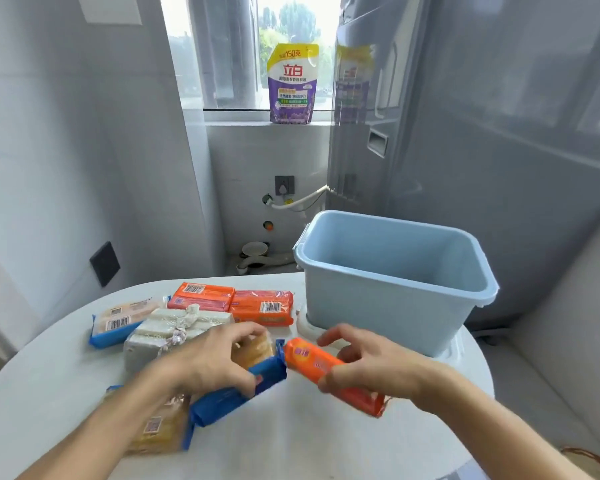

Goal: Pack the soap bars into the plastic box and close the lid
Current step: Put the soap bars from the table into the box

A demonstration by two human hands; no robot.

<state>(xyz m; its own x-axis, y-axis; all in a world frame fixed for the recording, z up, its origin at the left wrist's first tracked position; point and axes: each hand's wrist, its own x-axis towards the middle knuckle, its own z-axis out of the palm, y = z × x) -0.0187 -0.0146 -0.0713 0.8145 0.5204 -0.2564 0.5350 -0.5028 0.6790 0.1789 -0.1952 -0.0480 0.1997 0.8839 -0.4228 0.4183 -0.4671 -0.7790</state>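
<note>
Gripping a blue soap pack point(238, 393), left-hand fingers point(246, 386) curl closed; right-hand fingers point(329, 379) pinch an orange soap bar point(326, 370).

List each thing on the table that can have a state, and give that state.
plastic box: open, empty, upright.
lid: off, under the box.
left hand: gripping blue soap pack.
right hand: gripping orange soap bar.
other soap packs: lying unpacked.

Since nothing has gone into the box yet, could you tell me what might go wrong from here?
1. The blue box sits on the white lid near the table's far edge; a bump might push it off.
2. The left hand and right hand each grip a soap pack close together, so they may collide.
</note>
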